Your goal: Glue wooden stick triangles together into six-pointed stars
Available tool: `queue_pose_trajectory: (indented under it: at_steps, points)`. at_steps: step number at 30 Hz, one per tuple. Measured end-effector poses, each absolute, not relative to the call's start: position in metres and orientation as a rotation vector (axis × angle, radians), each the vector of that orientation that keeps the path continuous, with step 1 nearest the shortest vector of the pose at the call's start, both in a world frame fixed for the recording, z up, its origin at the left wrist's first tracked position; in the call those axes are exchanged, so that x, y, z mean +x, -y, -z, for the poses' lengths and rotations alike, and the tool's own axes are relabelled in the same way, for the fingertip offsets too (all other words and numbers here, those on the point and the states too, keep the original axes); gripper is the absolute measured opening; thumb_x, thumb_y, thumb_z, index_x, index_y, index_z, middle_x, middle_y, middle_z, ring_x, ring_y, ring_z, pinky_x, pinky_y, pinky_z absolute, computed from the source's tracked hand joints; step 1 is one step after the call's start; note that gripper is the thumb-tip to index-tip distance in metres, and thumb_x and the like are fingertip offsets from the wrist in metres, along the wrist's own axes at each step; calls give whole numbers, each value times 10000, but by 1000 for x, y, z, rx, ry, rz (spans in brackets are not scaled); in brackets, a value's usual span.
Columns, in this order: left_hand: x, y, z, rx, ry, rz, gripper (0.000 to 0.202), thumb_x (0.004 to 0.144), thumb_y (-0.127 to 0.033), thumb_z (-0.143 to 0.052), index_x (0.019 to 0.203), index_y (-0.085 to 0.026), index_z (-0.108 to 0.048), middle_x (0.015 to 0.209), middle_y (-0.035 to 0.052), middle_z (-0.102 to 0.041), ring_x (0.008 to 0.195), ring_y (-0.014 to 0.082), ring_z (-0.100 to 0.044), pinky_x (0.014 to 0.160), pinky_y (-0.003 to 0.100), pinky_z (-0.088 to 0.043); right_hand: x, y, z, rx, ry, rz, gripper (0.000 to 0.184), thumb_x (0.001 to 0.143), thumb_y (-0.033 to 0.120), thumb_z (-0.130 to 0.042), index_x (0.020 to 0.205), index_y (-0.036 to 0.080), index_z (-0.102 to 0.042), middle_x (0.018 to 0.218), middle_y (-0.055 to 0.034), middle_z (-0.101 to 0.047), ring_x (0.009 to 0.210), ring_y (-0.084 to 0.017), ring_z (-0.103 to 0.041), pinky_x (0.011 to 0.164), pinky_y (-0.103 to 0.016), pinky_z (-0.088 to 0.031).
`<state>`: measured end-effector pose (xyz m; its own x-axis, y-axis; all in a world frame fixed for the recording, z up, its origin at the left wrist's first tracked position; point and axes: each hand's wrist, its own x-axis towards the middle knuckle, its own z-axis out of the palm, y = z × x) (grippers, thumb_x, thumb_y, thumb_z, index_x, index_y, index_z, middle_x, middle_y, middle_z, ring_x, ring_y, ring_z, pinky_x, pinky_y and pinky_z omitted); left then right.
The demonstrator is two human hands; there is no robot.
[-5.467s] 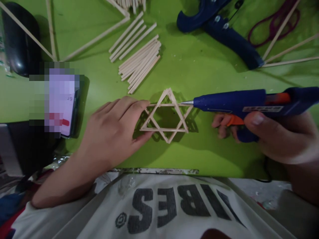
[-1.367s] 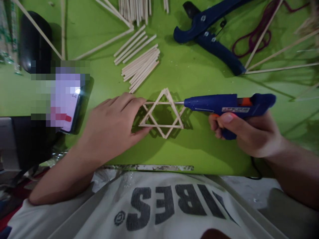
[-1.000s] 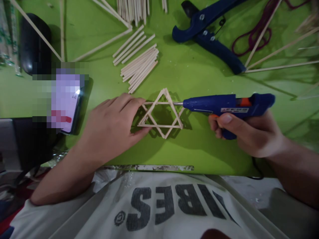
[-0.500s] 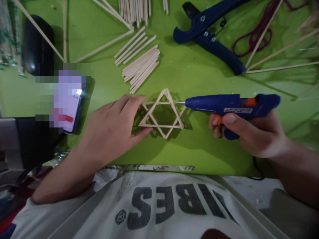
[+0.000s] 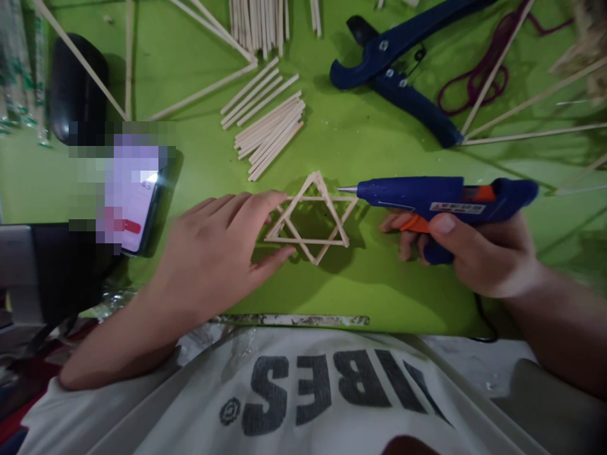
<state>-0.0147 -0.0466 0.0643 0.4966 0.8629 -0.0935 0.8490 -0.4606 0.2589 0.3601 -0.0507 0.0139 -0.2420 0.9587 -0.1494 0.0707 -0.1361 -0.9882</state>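
Observation:
A six-pointed star of thin wooden sticks lies before me on the green tabletop. My left hand grips its left side, the index finger at the upper left point and the thumb by the lower edge; its other fingertips are partly hidden. In my right hand is a blue hot glue gun, held level with its nozzle pointing left. The metal tip hovers near the star's upper right side, apart from the sticks as far as I can see. My fingers lie around the orange trigger, loosely curled.
Behind the star lie short cut sticks and a bundle of longer ones. A blue pipe cutter rests at the back right, beside purple cord. To the left are a phone and a black mouse. Long joined sticks stretch across the back.
The glue gun's tip has drawn back slightly up and right from the star. My right fingers have loosened on the trigger, which shows more. My left index finger has shifted slightly right and down.

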Motion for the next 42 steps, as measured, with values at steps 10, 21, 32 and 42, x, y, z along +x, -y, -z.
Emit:
queue_pose_trajectory:
  at_steps: [10, 21, 32, 42]
  points:
    - [-15, 47, -63, 2566, -1373, -242, 344, 1194, -339, -852, 1504, -216, -768, 1187, 100, -945, 1046, 330, -938, 828, 455, -686, 358, 50, -15, -1205, 1363, -1458, 299, 1185, 506, -933, 1072, 230, -954, 1048, -109, -945, 606, -180, -840, 446, -250, -587]
    - [-16, 48, -58, 2544, -1382, -261, 317, 1158, -346, -892, 1440, -224, -814, 1183, 93, -950, 1050, 332, -932, 847, 447, -663, 361, 59, -13, -1297, 1419, -1298, 451, 1164, 666, -917, 1006, 244, -893, 905, -103, -900, 590, -219, -795, 483, -333, -603]
    - [-16, 47, -58, 2538, -1382, -220, 190, 1175, -371, -866, 1335, -269, -849, 1194, 89, -953, 1054, 329, -924, 876, 448, -665, 355, 54, -14, -1290, 1345, -1342, 438, 1146, 645, -946, 1008, 232, -897, 1020, -119, -932, 604, -217, -834, 443, -308, -600]
    - [-17, 46, -59, 2551, -1368, -234, 167, 1208, -416, -833, 1295, -273, -838, 1138, 78, -943, 979, 302, -903, 808, 441, -638, 369, 63, -17, -1325, 1474, -1309, 439, 1145, 722, -905, 1060, 291, -905, 900, -86, -844, 623, -236, -770, 543, -395, -636]
